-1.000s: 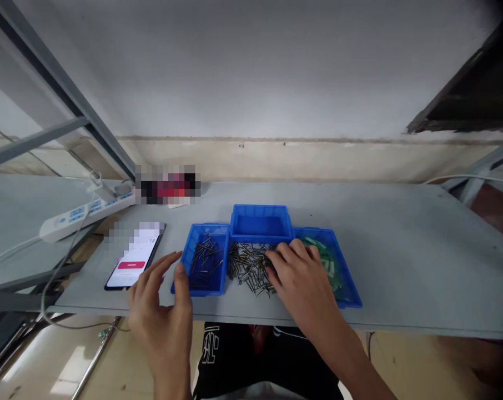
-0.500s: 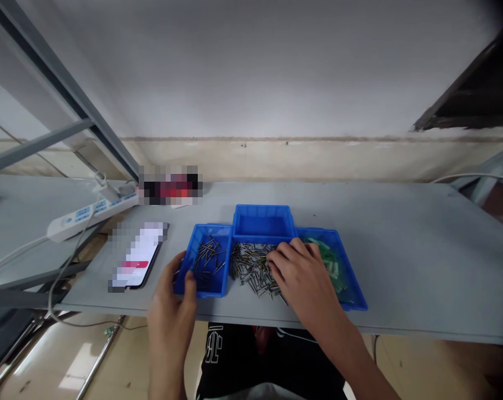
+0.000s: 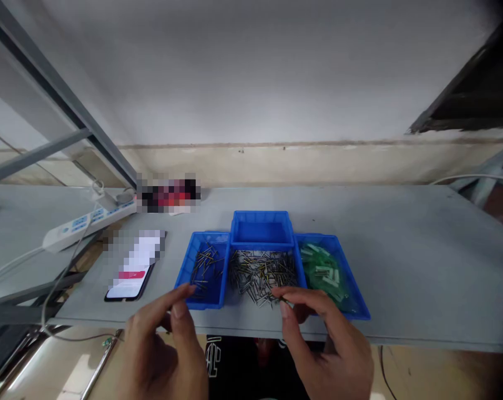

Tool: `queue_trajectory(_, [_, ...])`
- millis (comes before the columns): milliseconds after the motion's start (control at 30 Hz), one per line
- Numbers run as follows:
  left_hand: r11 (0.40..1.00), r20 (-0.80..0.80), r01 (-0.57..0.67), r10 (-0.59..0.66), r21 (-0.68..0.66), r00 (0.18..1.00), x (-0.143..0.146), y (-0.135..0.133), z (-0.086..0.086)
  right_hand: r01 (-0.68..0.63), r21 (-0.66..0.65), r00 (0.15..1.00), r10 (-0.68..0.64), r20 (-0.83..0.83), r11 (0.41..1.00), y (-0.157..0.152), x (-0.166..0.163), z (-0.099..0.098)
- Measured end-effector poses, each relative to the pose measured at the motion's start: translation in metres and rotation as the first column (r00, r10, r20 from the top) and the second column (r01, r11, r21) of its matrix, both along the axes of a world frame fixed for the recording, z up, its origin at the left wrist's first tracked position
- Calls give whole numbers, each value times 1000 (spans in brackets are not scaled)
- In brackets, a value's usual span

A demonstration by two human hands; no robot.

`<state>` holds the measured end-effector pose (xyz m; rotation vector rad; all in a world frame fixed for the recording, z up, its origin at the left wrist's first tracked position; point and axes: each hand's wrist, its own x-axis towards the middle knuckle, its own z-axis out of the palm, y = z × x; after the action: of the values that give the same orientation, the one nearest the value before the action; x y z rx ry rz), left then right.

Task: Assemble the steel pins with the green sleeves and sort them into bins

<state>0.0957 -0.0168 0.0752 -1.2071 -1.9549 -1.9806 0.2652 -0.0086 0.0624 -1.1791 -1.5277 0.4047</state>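
Observation:
My right hand (image 3: 330, 339) is in front of the middle heap, thumb and forefinger closed on a thin metal pin (image 3: 285, 301). The heap of metal pins (image 3: 257, 278), silvery with some brassy ones, lies between the side trays. My left hand (image 3: 164, 344) is raised before the left blue tray (image 3: 224, 289), thumb and forefinger apart, with nothing visible between them. That tray holds a looser scatter of similar pins (image 3: 205, 260). To the right, another blue tray (image 3: 355, 286) contains a green plastic bag (image 3: 328, 275) with white pieces.
Behind the heap stands a further blue tray (image 3: 260, 230). A phone (image 3: 137, 269) with a lit screen lies left of the trays. Farther left is a white power strip (image 3: 79, 225) with cables. The grey table's front edge (image 3: 422, 345) runs close to my hands.
My right hand has drawn back from the heap toward me, now pinching a pin. My left hand has let go of the left tray's side and moved nearer to me.

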Motion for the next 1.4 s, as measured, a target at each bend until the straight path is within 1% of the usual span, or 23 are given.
queue_trajectory(33, [996, -26, 72, -71, 45, 997, 6, -1, 1, -10, -6, 1000, 10, -24, 1000, -1, -1, 0])
queue_trajectory(67, [985, -56, 163, -160, 57, 986, 10, -2, 2, -17, -9, 998, 17, -55, 1000, -1, -3, 1])
queue_trajectory(100, [962, -81, 273, -270, 23, 959, 13, -2, 1, -12, -10, 995, 11, -97, 1000, 0, -3, 1])
queue_trajectory(133, [922, -97, 384, -386, -47, 917, 16, -1, 0, -1, -11, 989, 0, -146, 1000, 1, -4, 3])
queue_trajectory(167, [869, -103, 479, -492, -123, 865, 18, 0, -2, 5, -5, 981, -5, -193, 1000, 3, -5, 4])
queue_trajectory(200, [813, -104, 550, -574, -191, 813, 21, 1, -4, 0, 3, 973, 1, -231, 1000, 5, -6, 5])
queue_trajectory(233, [771, -96, 595, -626, -227, 774, 23, 3, -5, -16, 9, 966, 18, -260, 1000, 7, -7, 5])
queue_trajectory(267, [745, -83, 624, -655, -234, 751, 27, 5, -7, -40, 15, 959, 43, -279, 999, 9, -8, 6])
queue_trajectory(333, [733, -33, 648, -667, -207, 744, 33, 9, -8, -96, 21, 945, 98, -312, 995, 11, -10, 4])
queue_trajectory(400, [731, 13, 657, -667, -184, 745, 39, 12, -9, -127, 15, 934, 124, -335, 992, 12, -11, 1])
queue_trajectory(500, [724, 35, 670, -674, -163, 738, 43, 13, -9, -122, 22, 937, 122, -327, 992, 9, -9, -7])
queue_trajectory(633, [733, 40, 665, -667, -142, 744, 42, 12, -15, -110, 17, 945, 110, -308, 994, 4, -6, -17])
queue_trajectory(767, [732, 19, 665, -670, -150, 742, 41, 11, -19, -102, 6, 946, 99, -307, 995, 1, -5, -24])
queue_trajectory(900, [747, -9, 648, -656, -150, 754, 42, 9, -18, -110, -15, 959, 102, -265, 994, 0, -6, -19])
queue_trajectory(1033, [758, 31, 636, -639, -141, 769, 40, 9, -15, -124, -6, 970, 120, -210, 992, 2, -6, -8])
queue_trajectory(1100, [767, 57, 624, -624, -146, 780, 38, 9, -16, -125, -12, 975, 121, -187, 992, 3, -6, -5])
queue_trajectory(1300, [776, 89, 611, -605, -155, 791, 33, 11, -23, -128, -44, 985, 122, -124, 991, 1, -9, -13])
queue_trajectory(1400, [775, 107, 613, -604, -150, 790, 33, 14, -26, -119, -48, 986, 113, -122, 992, 3, -14, -17])
